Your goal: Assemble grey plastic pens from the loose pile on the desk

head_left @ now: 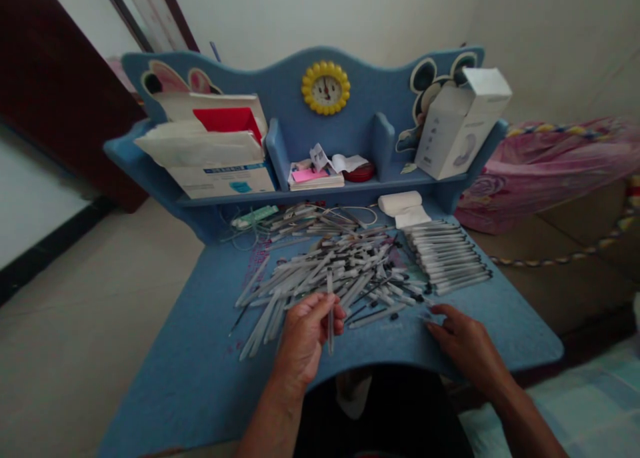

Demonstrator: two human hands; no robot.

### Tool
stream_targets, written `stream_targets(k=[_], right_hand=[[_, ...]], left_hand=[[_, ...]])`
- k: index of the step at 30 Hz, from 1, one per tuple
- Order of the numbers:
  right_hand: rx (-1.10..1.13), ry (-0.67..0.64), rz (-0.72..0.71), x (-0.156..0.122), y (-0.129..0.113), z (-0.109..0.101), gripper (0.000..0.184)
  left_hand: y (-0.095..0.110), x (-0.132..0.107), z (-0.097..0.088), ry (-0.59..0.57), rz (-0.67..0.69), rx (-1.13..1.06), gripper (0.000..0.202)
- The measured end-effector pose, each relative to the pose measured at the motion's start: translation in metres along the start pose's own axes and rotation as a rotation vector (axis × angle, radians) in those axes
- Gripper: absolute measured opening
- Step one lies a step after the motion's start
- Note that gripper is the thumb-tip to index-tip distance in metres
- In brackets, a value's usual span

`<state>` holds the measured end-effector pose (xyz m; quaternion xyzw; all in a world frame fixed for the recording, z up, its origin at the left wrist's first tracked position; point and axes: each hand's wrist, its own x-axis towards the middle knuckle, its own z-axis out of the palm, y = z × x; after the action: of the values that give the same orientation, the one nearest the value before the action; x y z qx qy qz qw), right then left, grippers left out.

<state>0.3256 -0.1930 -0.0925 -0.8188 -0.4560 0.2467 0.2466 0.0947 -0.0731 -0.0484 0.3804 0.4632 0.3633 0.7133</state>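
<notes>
On the blue bench [190, 371], a big messy heap of pens [320, 265] was spread out. One pen [331, 335] was held up by the left hand [304, 331], pinched between the thumb and fingers, in front of the heap. Its dark end was pointed up and away. The right hand [463, 335] was held low, just beside the right end of the heap, with the thumb and one finger kept near each other. Something small and clear was seen by their tips, but it was blurred, so it could not be told if it was gripped.

More pens were laid side by side in a neat row [447, 258] on the right, with their dark ends lined up. Behind that row a white roll [400, 202] was left. Above, a shelf [320, 195] was filled with papers [200, 141] and a white box [457, 131]. A yellow clock [325, 89] was fixed over it.
</notes>
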Motion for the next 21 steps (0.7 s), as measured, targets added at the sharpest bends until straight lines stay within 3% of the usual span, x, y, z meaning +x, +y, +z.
stream_targets(k=[5,8,11,14,17,21], right_hand=[[0.099,0.117,0.001,-0.009,0.001,0.0,0.029],[0.195,0.138,0.011,-0.02,-0.009,0.0,0.031],[0.37,-0.034,-0.05,-0.031,-0.036,0.006,0.033],[0.488,-0.229,-0.153,-0.034,-0.065,0.015,0.037],[0.509,-0.252,-0.195,-0.029,-0.084,0.025,0.04],[0.574,-0.327,-0.2,-0.018,-0.098,0.033,0.037]], left_hand=[[-0.001,-0.003,-0.001,-0.086,0.012,0.16,0.021],[0.0,-0.009,-0.001,-0.265,-0.021,0.347,0.024],[0.0,-0.017,0.0,-0.485,-0.115,0.536,0.023],[0.001,-0.025,-0.002,-0.617,-0.178,0.669,0.02],[0.004,-0.032,-0.007,-0.608,-0.148,0.743,0.021],[0.011,-0.038,-0.015,-0.513,-0.101,0.797,0.023]])
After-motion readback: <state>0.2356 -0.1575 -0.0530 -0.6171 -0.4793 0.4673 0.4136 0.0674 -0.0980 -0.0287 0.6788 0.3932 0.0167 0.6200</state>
